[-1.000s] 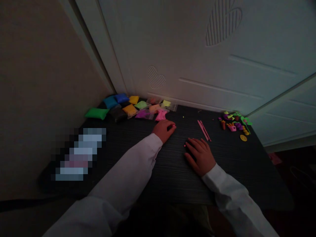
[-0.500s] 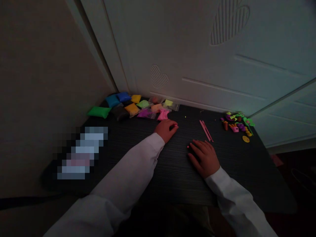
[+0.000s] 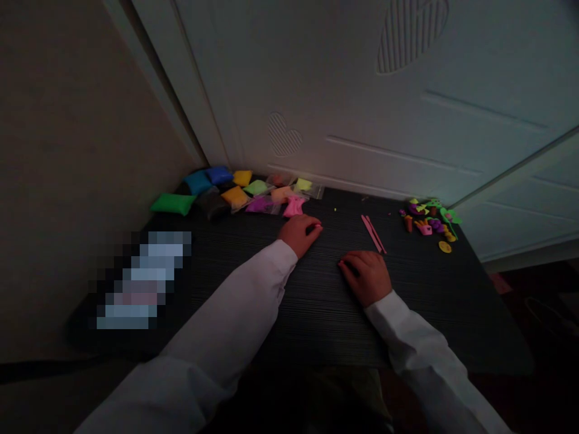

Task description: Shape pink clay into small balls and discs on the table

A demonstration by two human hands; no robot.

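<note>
The left hand (image 3: 300,235) pinches a small pink clay piece (image 3: 319,226) between thumb and forefinger, just in front of a pink clay packet (image 3: 294,206) on the dark table (image 3: 316,325). The right hand (image 3: 367,277) has thumb and forefinger closed on a tiny pink ball (image 3: 341,263), near two pink modelling tools (image 3: 373,234); small coloured figures (image 3: 424,228) lie farther right.

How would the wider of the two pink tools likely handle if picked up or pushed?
The wider pink tool is probably light, being so slim. It looks straight, so likely stiff rather than floppy. Its flat-looking shape suggests sliding more than rolling.
</note>
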